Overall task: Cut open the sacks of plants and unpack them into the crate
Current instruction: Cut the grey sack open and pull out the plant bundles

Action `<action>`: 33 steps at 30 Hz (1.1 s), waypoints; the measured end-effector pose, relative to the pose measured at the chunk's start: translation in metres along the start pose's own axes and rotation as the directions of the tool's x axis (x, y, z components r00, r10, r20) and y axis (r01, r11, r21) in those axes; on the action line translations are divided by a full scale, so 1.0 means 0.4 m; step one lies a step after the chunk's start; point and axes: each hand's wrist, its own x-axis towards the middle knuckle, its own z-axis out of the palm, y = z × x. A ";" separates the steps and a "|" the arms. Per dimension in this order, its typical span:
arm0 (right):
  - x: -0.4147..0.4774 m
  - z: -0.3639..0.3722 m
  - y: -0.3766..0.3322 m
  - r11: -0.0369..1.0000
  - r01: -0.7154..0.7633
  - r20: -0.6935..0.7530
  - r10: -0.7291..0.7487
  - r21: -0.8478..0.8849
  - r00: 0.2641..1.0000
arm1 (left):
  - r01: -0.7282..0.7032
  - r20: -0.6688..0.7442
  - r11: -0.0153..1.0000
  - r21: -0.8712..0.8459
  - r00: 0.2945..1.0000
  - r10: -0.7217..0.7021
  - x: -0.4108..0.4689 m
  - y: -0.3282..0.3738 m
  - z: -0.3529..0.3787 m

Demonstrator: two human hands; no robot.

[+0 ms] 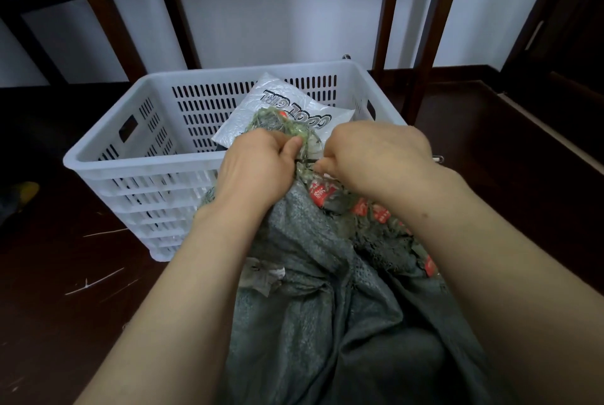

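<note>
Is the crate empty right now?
No, a white plastic bag with black lettering lies inside the white crate.

Soft, even, rather dim light, seemingly from above. White crate [137,159] and wall [277,6] beyond fingers [292,144] brightest; floor [49,274] left of fingers nearly black. Wide-angle bending at edges. Whole picture slightly soft.

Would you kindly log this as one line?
left hand grips grey-green mesh sack neck | right hand pinches thin dark strand | white slotted plastic crate behind
</note>
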 end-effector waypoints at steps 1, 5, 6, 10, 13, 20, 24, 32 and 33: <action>-0.001 -0.004 0.002 1.000 -0.002 0.014 0.001 0.010 1.000 | -0.001 0.003 1.000 0.005 1.000 0.001 0.002 -0.001 0.000; 0.000 -0.020 0.020 0.999 -0.032 0.089 0.028 0.044 0.996 | 0.007 0.017 0.999 0.038 1.000 -0.008 0.005 -0.017 -0.005; -0.001 -0.022 0.025 0.998 -0.031 0.087 0.027 0.046 0.996 | 0.007 0.023 0.999 0.047 1.000 -0.008 0.005 -0.022 -0.008; -0.004 -0.006 0.003 0.999 0.037 0.065 -0.036 -0.004 0.997 | -0.084 0.058 0.992 0.099 0.995 0.078 -0.004 -0.013 0.001; 0.003 0.014 -0.025 0.998 0.054 0.036 -0.053 -0.014 0.998 | -0.110 0.050 0.978 0.177 0.993 0.103 -0.006 0.009 0.001; 0.010 0.026 0.001 0.999 -0.034 0.061 0.035 -0.026 0.998 | -0.028 0.061 0.987 0.155 0.998 0.019 -0.003 -0.020 -0.006; 0.001 0.021 0.055 0.999 -0.048 0.140 0.048 0.001 0.989 | 0.004 -0.001 0.998 0.068 1.000 -0.004 0.017 -0.053 -0.037; 0.007 -0.026 0.201 0.870 -0.193 0.430 -0.025 0.454 0.902 | 0.012 0.126 0.954 -0.301 0.992 0.027 0.025 -0.073 -0.033; 0.004 -0.018 0.225 0.799 -0.239 0.470 -0.060 0.551 0.880 | 0.018 0.128 0.938 -0.347 0.991 0.029 0.023 -0.072 -0.033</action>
